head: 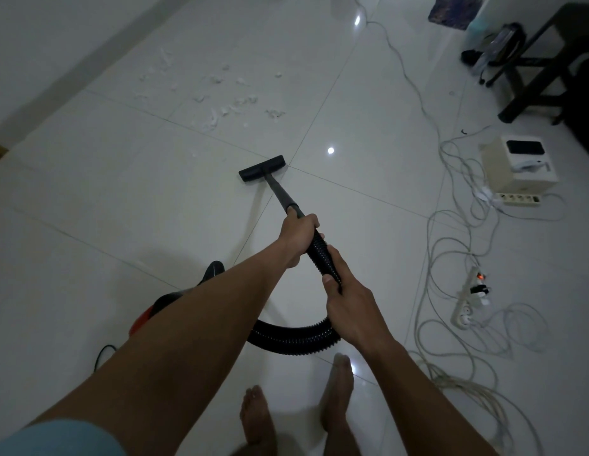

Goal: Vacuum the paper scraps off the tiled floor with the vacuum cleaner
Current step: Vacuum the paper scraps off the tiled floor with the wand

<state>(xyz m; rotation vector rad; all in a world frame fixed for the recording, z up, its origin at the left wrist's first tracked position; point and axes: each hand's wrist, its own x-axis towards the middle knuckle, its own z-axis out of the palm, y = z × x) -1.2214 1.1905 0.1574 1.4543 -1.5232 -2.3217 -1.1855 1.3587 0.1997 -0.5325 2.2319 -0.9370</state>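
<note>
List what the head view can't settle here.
- Vacuum body: head view, mostly behind the left forearm; only red and black bits show.
- Paper scraps: head view, too small and dim to count.
- Joint of wand and hose: head view, covered by the left hand; more hose sits under the right hand.
- Vacuum's plug: head view, cables tangle, untraceable.

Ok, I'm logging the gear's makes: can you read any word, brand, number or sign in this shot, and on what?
No text can be read anywhere.
white box: dark panel on top, print too blurred if any.
power strip: red light, no legible marking.
vacuum cleaner: body mostly hidden behind an arm, no label shows.
wand and hose: plain black.
</note>
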